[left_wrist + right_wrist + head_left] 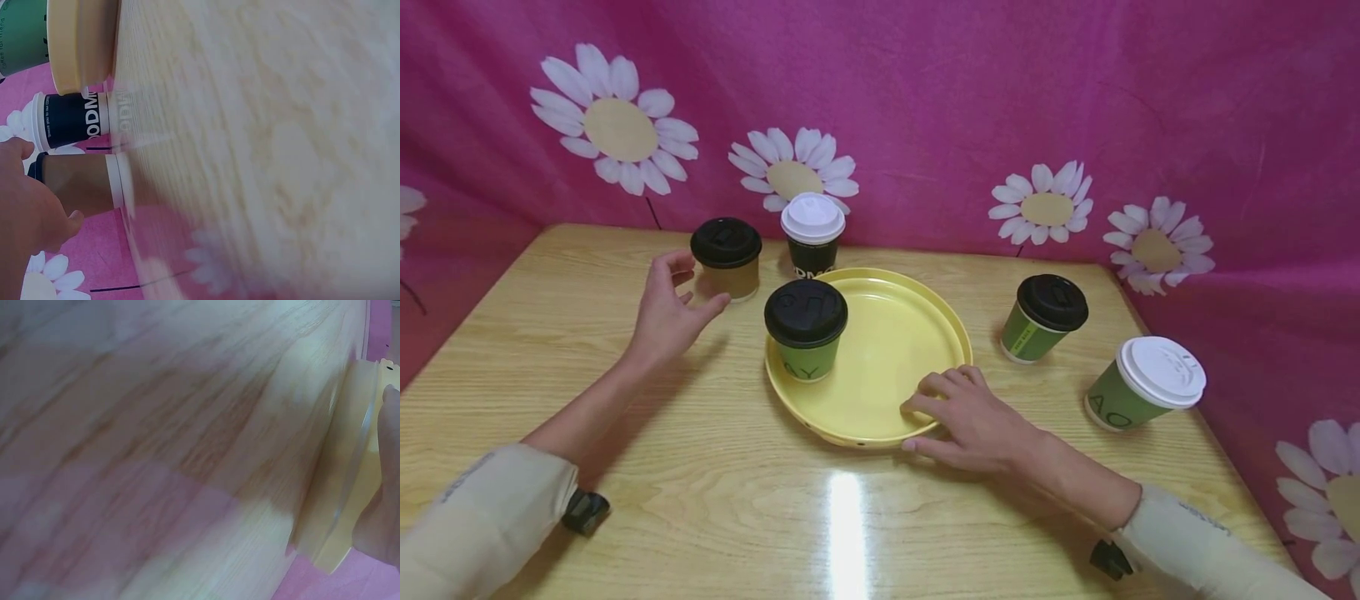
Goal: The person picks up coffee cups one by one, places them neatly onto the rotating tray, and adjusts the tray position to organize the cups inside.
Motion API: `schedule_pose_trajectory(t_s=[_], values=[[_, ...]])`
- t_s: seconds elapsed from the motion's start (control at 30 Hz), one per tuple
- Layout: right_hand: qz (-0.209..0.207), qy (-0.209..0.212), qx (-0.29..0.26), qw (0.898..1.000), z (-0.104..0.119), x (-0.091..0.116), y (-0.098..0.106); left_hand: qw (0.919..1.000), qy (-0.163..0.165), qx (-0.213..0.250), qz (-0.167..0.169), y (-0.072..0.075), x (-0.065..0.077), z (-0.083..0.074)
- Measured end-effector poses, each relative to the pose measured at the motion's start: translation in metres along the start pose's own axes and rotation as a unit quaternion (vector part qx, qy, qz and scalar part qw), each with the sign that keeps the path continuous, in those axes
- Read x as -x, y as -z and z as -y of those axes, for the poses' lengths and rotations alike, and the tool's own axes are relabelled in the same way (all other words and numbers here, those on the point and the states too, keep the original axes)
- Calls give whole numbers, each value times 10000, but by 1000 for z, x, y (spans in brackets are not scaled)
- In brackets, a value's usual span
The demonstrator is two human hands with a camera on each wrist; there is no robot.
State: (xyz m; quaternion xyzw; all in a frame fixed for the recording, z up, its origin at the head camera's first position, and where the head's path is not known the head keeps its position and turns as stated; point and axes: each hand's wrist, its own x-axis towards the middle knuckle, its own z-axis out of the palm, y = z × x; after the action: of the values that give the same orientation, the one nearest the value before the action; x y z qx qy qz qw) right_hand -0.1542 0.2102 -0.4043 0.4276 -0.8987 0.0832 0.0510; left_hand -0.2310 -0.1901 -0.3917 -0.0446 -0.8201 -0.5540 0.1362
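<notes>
My left hand [672,312] is beside a brown paper cup [735,279] with a black lid, its fingers spread around the cup's near left side. In the left wrist view the thumb stands apart from the brown cup [84,181]; whether a fingertip touches it cannot be told. At the front right of a round yellow tray [887,333], my right hand [973,421] grips the rim, fingers inside and thumb outside. On the tray's left part stands a green paper cup [808,360] with a black lid, upright.
Behind the tray stands a black cup [812,257] with a white lid. To the right are a green cup [1030,337] with a black lid and another green cup [1120,400] with a white lid. A pink flowered cloth [917,108] hangs behind the wooden table [737,500].
</notes>
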Motion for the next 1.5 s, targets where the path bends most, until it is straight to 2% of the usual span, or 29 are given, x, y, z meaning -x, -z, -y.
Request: schedule_pose_trajectory(t_s=[0.2,0.8,0.97,1.13,1.3,1.5], values=[[150,-82,26,9999,0,-1,0,9997,249,65,-16,-1,-3,3],[29,-17,-6,10000,2,-1,-1,9990,438,94,26,-6,-8,16],[56,-39,3,10000,2,0,-1,9984,549,108,19,-6,-8,17],[83,-82,10,9999,1,0,-1,9986,520,116,61,-7,-10,16],[116,-106,-9,9999,2,0,0,9988,493,8,74,-9,-13,18],[112,-102,-22,9999,2,0,0,9982,559,-203,30,-10,-15,14]])
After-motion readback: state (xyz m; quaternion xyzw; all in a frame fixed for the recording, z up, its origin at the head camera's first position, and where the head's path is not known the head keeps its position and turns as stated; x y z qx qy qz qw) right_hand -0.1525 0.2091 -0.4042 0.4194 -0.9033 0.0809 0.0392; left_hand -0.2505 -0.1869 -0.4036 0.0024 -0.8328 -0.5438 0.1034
